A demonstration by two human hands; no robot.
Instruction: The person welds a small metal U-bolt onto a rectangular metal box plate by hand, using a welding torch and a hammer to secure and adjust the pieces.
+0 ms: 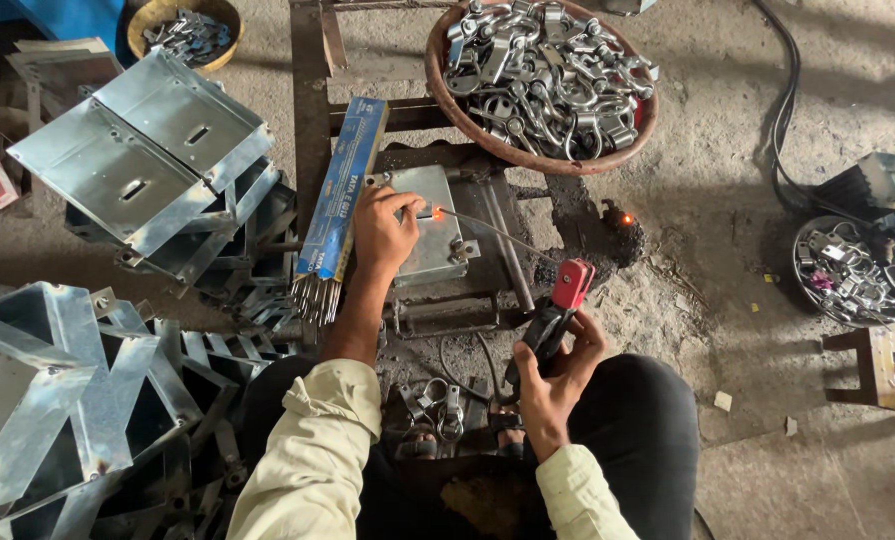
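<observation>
Bent metal brackets [133,165]: heaped at the person's left, just beside the work stand; a nudge could topple them, I judge.
Basin of shackles [543,80]: on the stand's far end.
Steel plate [430,235]: flat on the stand, centre.
Left hand [383,232]: bare, pressing on the plate, fingers pinching a small part beside the orange glow (burn risk).
Right hand [560,375]: clenched round the red-tipped electrode holder [558,315].
Welding rod [493,230]: its tip at the glow [438,213]; a slip could sear the fingers.
Ember [626,218]: glowing on the ground nearby.
</observation>
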